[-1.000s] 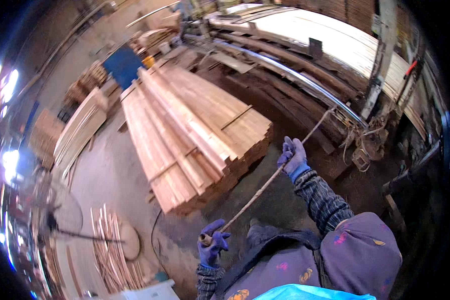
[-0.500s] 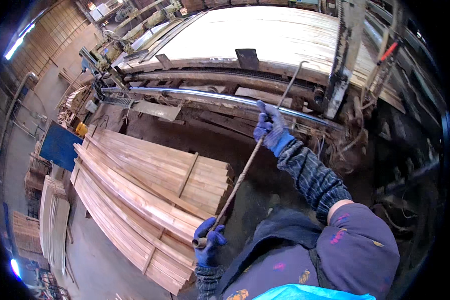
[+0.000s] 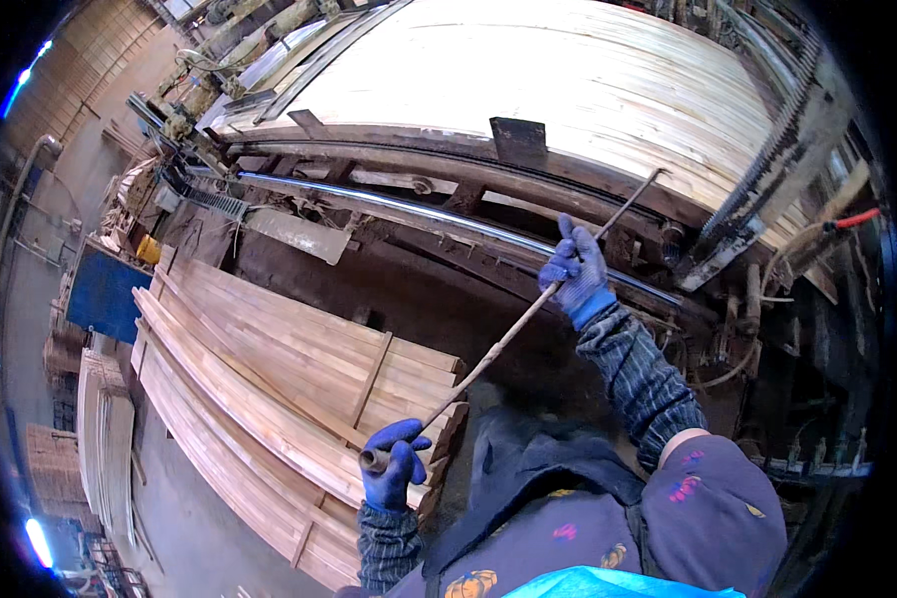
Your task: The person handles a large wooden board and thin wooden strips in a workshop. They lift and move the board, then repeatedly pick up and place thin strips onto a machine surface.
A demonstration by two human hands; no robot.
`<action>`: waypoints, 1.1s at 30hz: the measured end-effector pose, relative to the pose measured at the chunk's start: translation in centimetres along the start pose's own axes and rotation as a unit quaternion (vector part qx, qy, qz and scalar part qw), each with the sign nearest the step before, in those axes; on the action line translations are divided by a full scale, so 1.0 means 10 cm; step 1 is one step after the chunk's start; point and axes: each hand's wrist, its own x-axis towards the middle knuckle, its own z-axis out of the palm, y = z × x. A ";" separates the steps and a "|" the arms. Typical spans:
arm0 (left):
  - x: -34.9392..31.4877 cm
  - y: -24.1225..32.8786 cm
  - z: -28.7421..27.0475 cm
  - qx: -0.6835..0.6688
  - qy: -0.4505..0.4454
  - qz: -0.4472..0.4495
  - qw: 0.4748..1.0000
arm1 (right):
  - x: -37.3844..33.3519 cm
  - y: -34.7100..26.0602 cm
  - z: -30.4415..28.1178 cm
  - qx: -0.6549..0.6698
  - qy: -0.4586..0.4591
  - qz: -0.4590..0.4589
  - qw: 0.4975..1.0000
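Hooked rod (image 3: 493,354): slanting across the middle of the view, rising from the left hand (image 3: 393,468) at lower left, past the right hand (image 3: 576,267), toward the upper right. Holding the thick lower end in the left hand, closing the gloved fingers (image 3: 394,432) around it and leaving the round butt poking out on the left. Gripping the shaft farther up with the right hand, wrapping the fingers narrowly about it while pointing one upward. Ending above in a short bent tip, showing against the near edge of the pale boards (image 3: 568,90); cannot tell whether touching them. Wearing bluish-purple gloves and striped dark knitted sleeves (image 3: 638,369), and a purple patterned garment (image 3: 558,533).

Facing a long machine, carrying the pale boards side by side, with a dark plate (image 3: 518,142) standing at their near edge. Running a shiny metal bar (image 3: 399,207) along its near side, passing behind the right hand. Looking down, at left, on a stack of reddish boards (image 3: 259,384), crossing it with thin wooden strips. Seeing a blue panel (image 3: 108,289) beyond its far end.
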 end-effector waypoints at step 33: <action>2.56 0.37 -0.79 0.070 -0.106 -0.066 0.990 | 1.14 -0.36 0.11 -0.117 0.091 -0.198 0.969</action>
